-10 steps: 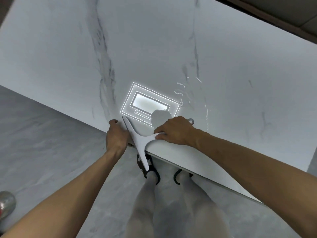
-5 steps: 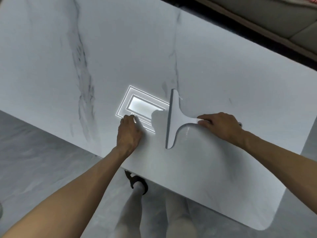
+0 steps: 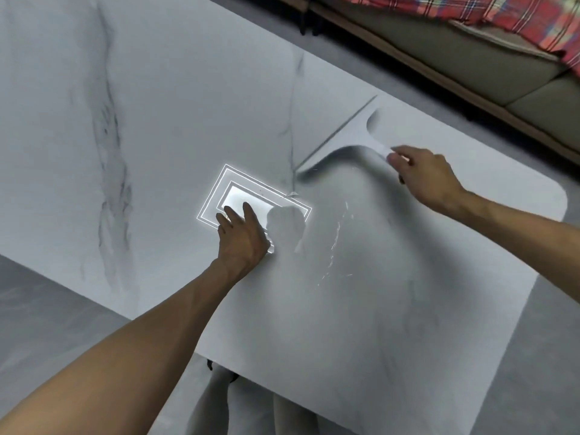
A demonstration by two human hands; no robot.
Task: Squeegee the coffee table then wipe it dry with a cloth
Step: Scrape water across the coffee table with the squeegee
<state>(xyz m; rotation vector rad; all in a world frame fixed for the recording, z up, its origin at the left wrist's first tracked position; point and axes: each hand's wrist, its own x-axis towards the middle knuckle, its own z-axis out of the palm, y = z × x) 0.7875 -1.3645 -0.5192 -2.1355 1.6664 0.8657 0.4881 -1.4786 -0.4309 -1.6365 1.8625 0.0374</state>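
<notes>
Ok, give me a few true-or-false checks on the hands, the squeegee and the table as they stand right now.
1. The right hand grips the squeegee by its handle. True.
2. The left hand holds a cloth. False: it rests flat on the coffee table with straight fingers, and no cloth is in view.
3. Wet streaks show on the top between the two hands. True.
4. The squeegee sits at the table's near edge. False: it is out toward the far side, by the sofa.

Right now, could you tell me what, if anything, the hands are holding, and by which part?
The right hand grips the squeegee by its handle end; the left hand holds nothing, resting flat on the coffee table.
</notes>
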